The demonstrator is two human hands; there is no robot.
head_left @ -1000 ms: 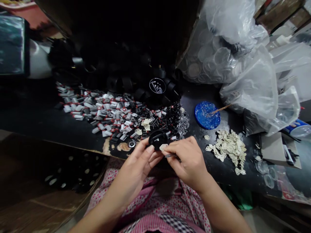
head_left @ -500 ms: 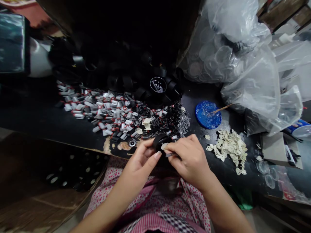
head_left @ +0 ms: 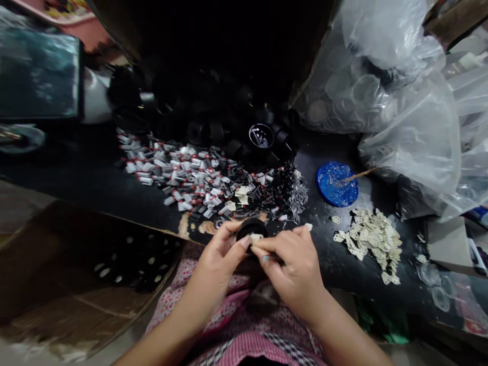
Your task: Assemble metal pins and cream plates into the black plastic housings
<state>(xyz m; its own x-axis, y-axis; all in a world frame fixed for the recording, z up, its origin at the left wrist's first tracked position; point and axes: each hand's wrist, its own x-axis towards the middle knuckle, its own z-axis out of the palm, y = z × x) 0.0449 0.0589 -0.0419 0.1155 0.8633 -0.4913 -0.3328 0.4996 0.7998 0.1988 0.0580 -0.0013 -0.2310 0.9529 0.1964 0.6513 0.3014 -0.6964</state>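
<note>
My left hand (head_left: 221, 254) is wrapped round a round black part (head_left: 249, 226) at the table's front edge. Inside that part's opening lies a small cream plate (head_left: 256, 237), with my left thumb against it. The fingers of my right hand (head_left: 292, 259) are pinched at the same opening, and a small grey metallic piece (head_left: 267, 258) shows between them. The right fingertips touch the black part near the cream plate. Beyond my hands spreads a pile of grey and white cylinders with red rings (head_left: 190, 170), beside dark screws and small grey pieces (head_left: 299, 195).
A blue lid (head_left: 331, 185) with a stick across it stands right of centre. Cream plates (head_left: 375, 239) are heaped in front of it. Clear bags (head_left: 412, 122) fill the back right. An open box (head_left: 68, 300) holding black parts stands below the left edge.
The view has shifted, so the table's contents appear further right. The black part has tilted its opening towards me, and the cream plate now sits within it. Another cream plate shows beside my right knuckles.
</note>
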